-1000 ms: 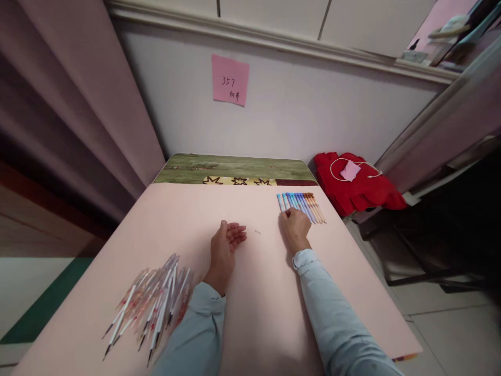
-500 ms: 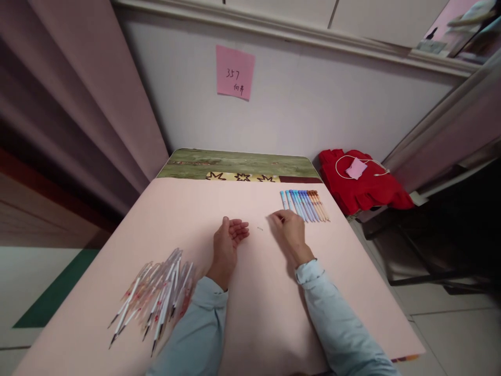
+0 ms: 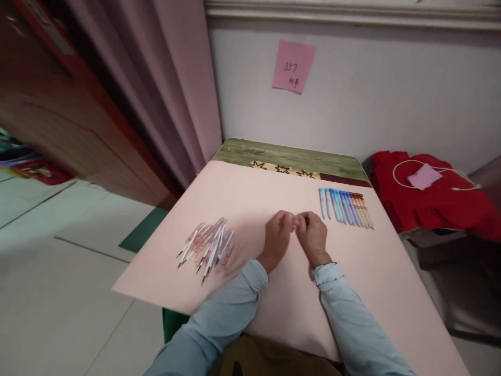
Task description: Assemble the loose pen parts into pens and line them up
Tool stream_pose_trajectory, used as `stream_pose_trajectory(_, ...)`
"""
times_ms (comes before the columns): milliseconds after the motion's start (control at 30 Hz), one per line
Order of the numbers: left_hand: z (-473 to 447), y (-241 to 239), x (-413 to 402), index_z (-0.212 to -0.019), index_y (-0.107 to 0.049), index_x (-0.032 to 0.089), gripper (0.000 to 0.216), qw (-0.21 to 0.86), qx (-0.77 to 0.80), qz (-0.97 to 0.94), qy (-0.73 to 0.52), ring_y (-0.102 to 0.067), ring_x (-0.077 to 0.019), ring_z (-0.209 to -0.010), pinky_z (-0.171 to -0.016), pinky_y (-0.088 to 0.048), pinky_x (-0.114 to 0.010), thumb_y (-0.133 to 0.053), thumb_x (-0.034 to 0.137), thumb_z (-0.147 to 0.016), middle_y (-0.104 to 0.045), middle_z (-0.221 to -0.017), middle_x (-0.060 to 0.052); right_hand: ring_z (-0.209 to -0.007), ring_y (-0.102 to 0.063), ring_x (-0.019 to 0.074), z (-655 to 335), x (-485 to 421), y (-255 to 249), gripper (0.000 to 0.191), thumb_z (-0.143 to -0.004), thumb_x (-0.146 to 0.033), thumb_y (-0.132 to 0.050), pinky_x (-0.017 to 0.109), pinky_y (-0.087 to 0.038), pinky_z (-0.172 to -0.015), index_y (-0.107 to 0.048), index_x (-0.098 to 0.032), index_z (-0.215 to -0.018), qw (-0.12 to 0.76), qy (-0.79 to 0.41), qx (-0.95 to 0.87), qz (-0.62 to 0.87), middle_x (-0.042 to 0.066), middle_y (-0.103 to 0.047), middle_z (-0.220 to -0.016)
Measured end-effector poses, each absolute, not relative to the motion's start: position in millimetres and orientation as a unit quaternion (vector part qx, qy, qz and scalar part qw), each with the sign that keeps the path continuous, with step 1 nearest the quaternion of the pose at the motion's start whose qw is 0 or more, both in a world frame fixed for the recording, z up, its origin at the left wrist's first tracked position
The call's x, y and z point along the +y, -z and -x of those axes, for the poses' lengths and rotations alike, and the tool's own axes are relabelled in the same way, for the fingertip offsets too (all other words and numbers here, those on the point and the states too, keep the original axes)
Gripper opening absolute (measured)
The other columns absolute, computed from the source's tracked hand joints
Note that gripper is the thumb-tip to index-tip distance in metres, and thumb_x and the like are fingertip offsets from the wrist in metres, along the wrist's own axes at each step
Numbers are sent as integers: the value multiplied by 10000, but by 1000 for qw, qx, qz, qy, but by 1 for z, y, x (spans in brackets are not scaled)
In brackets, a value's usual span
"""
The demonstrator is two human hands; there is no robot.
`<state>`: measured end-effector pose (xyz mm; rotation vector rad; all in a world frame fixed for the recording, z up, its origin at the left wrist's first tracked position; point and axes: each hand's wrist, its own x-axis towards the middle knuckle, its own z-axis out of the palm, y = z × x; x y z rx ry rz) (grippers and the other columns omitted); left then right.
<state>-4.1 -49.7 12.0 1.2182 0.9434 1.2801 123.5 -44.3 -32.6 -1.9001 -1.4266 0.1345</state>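
My left hand (image 3: pixel 277 235) and my right hand (image 3: pixel 313 234) meet fingertip to fingertip over the middle of the pink table covering (image 3: pixel 285 308). Both have their fingers curled and pinched; whatever is between the tips is too small and hidden to name. Just beyond my right hand lies a neat row of pens (image 3: pixel 344 206), light blue, darker blue and brown-topped. To the left of my left hand, a loose pile of pen refills and clear pen barrels (image 3: pixel 209 245) is spread with dark tips toward me.
A green wood-patterned strip (image 3: pixel 289 153) shows at the table's far edge. A pink note (image 3: pixel 294 66) is stuck on the wall behind. On the right, red cloth (image 3: pixel 410 209) carries a white cable (image 3: pixel 395 175) and a pink paper (image 3: pixel 425 176). A curtain (image 3: pixel 188 78) hangs at left.
My hands have come together from apart, and my left fingers have curled in. The small thin piece that lay between them no longer shows on the table. The view has turned left.
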Motion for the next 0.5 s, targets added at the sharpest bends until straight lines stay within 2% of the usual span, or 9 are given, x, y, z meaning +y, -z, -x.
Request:
stream_pose_trajectory(167, 3, -22, -110, -945, -649, 215, 157, 440, 335, -704, -446, -637, -192, -738, -703, -492, -317, -530, 313, -914, -704, -838, -64, -704, -565, 196, -130, -48, 30, 302, -890, -406, -457, 294, -386, -681, -654, -183, -841, 421, -94, -520, 737, 57, -683, -785)
stream_pose_trajectory(300, 31, -25, -143, -1075, -638, 201, 212, 324, 278, -820, -381, -666, -241, -935, -827, -517, -368, -510, 245, -911, -718, -1013, -118, -706, -575, 193, -134, -49, 31, 302, -884, -410, -465, 289, -386, -688, -655, -181, -834, 441, -102, -517, 726, 54, -686, -763)
stream_pose_trajectory(500, 98, -24, -171, -1098, -678, 241, 248, 291, 318, -819, -377, -685, -234, -940, -827, -542, -352, -567, 168, -889, -727, -1022, -120, -619, -553, 169, -135, -49, 36, 289, -848, -423, -540, 272, -390, -627, -666, -165, -816, 466, -124, -498, 721, 28, -653, -669)
